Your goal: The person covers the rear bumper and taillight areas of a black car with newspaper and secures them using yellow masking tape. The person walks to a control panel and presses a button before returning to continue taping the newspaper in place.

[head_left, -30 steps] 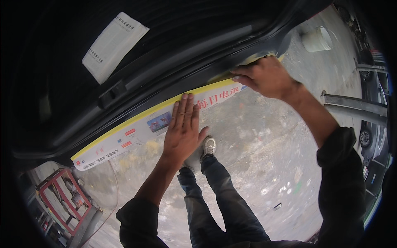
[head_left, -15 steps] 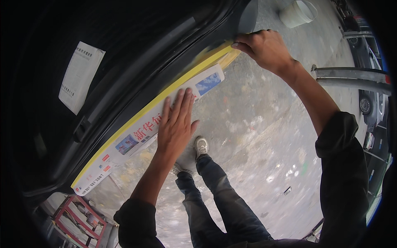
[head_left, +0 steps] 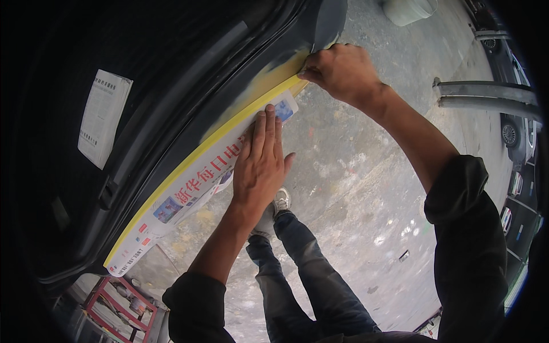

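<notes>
The dark car panel (head_left: 171, 86) fills the far left, above a concrete floor (head_left: 354, 188). Along the panel's lower edge runs a newspaper strip (head_left: 189, 194) edged with yellow masking tape (head_left: 171, 177). My left hand (head_left: 260, 166) lies flat, fingers spread, on the paper near its right end. My right hand (head_left: 343, 71), just beyond, pinches the tape's right end against the panel.
</notes>
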Demonstrator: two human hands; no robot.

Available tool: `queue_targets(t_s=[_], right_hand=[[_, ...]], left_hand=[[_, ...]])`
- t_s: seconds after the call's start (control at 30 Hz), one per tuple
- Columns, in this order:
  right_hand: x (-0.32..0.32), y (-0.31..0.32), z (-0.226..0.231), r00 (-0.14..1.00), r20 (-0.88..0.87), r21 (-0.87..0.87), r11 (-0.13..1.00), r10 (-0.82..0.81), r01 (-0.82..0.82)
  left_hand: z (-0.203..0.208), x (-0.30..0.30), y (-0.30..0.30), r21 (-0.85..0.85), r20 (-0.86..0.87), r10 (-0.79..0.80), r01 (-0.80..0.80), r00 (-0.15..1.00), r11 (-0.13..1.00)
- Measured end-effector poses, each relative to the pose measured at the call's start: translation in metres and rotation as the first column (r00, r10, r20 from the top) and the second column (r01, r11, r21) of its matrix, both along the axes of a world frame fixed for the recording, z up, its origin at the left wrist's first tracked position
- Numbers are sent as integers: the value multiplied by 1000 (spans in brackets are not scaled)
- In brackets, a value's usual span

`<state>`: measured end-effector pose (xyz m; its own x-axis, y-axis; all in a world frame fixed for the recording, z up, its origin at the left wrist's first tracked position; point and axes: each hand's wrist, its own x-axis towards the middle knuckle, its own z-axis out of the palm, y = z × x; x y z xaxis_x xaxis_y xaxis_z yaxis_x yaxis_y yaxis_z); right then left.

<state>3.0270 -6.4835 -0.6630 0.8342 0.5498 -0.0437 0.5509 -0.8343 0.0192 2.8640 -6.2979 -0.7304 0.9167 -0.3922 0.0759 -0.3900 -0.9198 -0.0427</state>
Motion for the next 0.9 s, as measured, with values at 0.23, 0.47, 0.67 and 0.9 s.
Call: queue_targets(t_s=[0.23, 0.47, 0.67, 0.9], right_hand=[[1, 9, -5, 999, -34, 29, 1000, -10, 11], [-6, 13, 1, 999, -52, 63, 998, -9, 12], [-22, 14, 9, 999, 24, 50, 998, -49, 48], [-120, 10, 118, 998, 62, -23, 1000, -9, 10]], left_hand=[[4, 11, 18, -160, 32, 12, -7, 999, 987], [7, -97, 151, -196, -39, 171, -176, 984, 965], [31, -221, 289, -83, -40, 451, -453, 891, 888], [43, -292, 381, -155, 38, 734, -722, 678, 675]])
